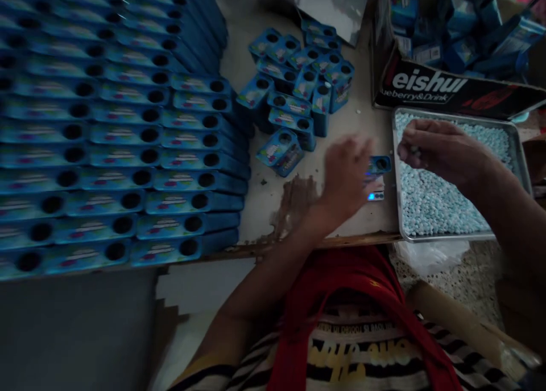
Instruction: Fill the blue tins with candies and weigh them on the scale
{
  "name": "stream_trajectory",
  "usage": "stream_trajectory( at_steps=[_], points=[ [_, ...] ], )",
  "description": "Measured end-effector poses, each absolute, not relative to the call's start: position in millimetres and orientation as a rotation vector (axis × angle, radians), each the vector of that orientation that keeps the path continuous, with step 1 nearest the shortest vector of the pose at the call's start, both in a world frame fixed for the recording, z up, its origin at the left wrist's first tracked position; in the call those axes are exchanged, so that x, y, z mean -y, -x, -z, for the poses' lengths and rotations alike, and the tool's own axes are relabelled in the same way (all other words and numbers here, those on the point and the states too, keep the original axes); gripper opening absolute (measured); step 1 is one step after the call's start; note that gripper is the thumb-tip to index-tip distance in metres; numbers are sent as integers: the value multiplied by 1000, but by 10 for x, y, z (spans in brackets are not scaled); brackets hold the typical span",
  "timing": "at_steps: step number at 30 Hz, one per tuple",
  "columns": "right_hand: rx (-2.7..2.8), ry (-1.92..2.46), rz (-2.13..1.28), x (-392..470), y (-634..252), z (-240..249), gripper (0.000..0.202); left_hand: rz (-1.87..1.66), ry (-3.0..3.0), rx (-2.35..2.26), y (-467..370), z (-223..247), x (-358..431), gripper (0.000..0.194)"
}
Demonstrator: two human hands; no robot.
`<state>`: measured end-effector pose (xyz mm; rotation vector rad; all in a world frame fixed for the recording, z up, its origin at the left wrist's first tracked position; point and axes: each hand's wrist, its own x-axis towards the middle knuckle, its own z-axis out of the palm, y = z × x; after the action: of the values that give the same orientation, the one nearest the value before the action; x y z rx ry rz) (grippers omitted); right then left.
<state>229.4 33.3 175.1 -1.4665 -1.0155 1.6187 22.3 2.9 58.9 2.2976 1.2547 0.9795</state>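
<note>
My right hand (443, 152) is raised over a metal tray (396, 209) filled with small pale-blue and white tablets (443, 209). Its fingers are curled closed, and a few tablets show between them. Left of the tray, my left hand (347, 175) is smeared by motion, so its grip is unclear. Beside that hand, and partly hidden by it, is a small blue box (380, 164) with a round dark hole. The box seems to rest on a small digital scale (375, 196) with a lit blue display.
Rows of blue boxes (183, 160) with round holes fill the table's left side. A loose cluster of similar boxes (294, 89) stands at the middle back. A cardboard carton (426, 89) holding more blue packs is behind the tray. The worn table edge (362, 240) runs in front.
</note>
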Motion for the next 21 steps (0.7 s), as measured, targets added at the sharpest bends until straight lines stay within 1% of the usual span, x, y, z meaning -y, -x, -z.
stream_trajectory(
  at_steps=[2,3,5,6,8,10,12,13,14,15,16,18,21],
  points=[
    [1029,1373,-1597,-398,-2393,-1688,20,-695,-2428,-1193,-341,-757,-76,37],
    [1051,1334,-1579,-440,-2428,-1633,18,-638,-2442,-1212,-313,-867,-90,30],
    [1118,1285,-1538,-519,-2423,-1485,17,-722,-2405,-1341,-64,-1146,-117,26],
    [1172,1274,-1514,-549,-2368,-1400,17,-829,-2368,-1431,141,-1309,-147,27],
    [1344,1252,-1434,-579,-2143,-1230,18,-1014,-2291,-1613,636,-1651,-295,40],
    [1604,1216,-1301,-584,-1794,-1087,20,-1116,-2248,-1778,1123,-1943,-605,56],
    [1928,1220,-1108,-598,-1402,-984,19,-1148,-2156,-1995,1490,-2111,-1053,72],
    [2105,1255,-998,-618,-1220,-946,21,-1059,-2101,-2134,1615,-2135,-1298,76],
    [2284,1303,-879,-648,-1058,-916,23,-949,-2071,-2227,1705,-2118,-1537,74],
    [2451,1356,-756,-686,-923,-892,26,-827,-2068,-2249,1768,-2063,-1755,67],
    [2595,1403,-640,-729,-818,-873,27,-729,-2066,-2225,1812,-1976,-1943,64],
    [2792,1427,-466,-803,-690,-856,30,-647,-2138,-2050,1874,-1735,-2213,58],
    [2901,1366,-377,-797,-678,-914,27,-625,-2209,-1801,1991,-1325,-2398,55]
  ],
)
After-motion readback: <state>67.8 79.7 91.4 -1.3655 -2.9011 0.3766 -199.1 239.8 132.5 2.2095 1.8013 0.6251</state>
